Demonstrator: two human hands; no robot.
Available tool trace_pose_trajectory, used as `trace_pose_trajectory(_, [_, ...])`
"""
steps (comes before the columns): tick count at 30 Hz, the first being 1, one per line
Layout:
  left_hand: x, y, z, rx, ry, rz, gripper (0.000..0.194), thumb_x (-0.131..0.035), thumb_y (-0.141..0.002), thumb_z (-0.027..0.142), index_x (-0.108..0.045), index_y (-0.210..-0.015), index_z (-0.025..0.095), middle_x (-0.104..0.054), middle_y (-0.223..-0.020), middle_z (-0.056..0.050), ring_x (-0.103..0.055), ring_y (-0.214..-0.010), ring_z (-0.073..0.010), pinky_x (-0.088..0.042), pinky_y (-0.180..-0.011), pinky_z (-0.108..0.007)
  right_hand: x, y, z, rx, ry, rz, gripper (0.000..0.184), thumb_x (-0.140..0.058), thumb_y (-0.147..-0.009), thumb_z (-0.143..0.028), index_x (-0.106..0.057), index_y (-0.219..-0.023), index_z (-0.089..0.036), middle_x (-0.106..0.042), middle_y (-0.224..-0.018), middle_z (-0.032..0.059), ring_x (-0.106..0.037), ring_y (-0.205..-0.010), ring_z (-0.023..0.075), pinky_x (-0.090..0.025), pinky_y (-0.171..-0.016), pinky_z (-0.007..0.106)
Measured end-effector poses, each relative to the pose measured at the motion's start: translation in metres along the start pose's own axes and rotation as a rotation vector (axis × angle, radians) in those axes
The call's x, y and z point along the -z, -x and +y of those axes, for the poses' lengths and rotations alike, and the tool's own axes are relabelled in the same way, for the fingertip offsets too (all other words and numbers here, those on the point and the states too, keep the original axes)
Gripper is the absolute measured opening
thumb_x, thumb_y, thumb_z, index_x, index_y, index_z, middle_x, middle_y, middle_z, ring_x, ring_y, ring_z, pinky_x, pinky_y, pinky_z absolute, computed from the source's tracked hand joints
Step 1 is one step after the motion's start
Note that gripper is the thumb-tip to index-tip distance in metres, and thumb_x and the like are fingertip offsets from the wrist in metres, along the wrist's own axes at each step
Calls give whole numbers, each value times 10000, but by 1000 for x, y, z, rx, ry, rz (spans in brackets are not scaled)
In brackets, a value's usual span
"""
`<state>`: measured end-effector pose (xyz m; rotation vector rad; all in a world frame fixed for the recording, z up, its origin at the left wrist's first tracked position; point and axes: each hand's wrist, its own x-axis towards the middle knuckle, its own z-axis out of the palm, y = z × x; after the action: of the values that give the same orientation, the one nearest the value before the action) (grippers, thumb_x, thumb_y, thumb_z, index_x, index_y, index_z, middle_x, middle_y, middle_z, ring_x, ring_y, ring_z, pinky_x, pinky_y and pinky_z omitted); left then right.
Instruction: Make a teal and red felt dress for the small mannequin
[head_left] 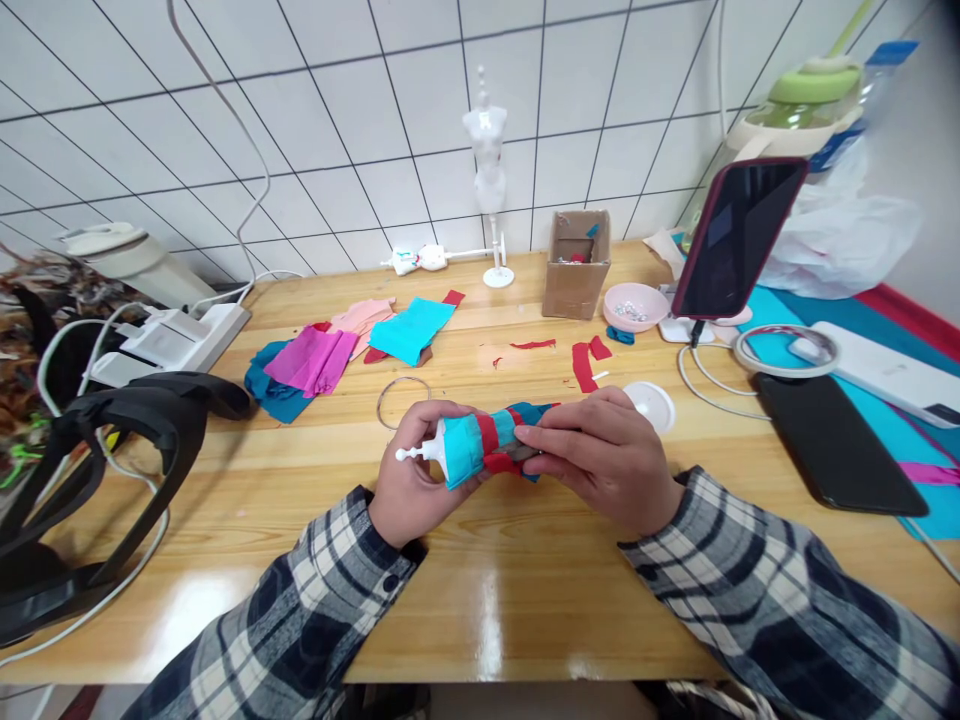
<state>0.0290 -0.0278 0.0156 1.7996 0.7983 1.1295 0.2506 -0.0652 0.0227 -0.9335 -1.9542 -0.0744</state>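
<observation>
Crosswise, neck leftward, holding a turquoise-and-red-wrapped white plastic mannequin [463, 450] with left fingers [435, 412] curled round its upper body and right fingers [566, 438] pinched on its lower half.

Bowl [632, 322] right of box [574, 291]; upright mannequin [488, 135] left

A craft workspace, judging by coloured scraps [319, 362] and a standing dress form [489, 160].

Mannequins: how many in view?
3: dressed mannequin in the left hand, standing mannequin by the wall, lying mannequin with its body left of the standing one.
</observation>
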Motion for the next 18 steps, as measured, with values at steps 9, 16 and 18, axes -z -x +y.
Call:
trace_pose_trajectory(9, [0,0,-3,-1,17,6,534,-790,-628,138,-514,-1080,210,-655,-1033,-70,-661,-914,-206,-547,-770,-332,-1,1,-1,-54,-5,-14,191,-713,-825,-314,-722,-982,-206,-718,-882,22,-650,-803,136,-407,-720,315])
trace_pose_trajectory(16, [0,0,-1,29,6,9,529,-796,-628,156,-509,-1070,200,-659,-1031,-85,-667,-912,-222,-550,-775,-354,-3,2,-1,-73,-24,-18,184,-708,-827,-316,-720,-981,-216,-716,-885,24,-647,-804,148,-413,-713,324])
trace_pose_trajectory(18, [0,-1,0,29,3,10,522,-798,-629,164,-512,-1064,202,-664,-1024,-78,-671,-907,-221,-553,-769,-350,-3,2,0,-80,-49,-18,185,-708,-827,-314,-720,-981,-213,-715,-885,29,-644,-796,149,-416,-710,327])
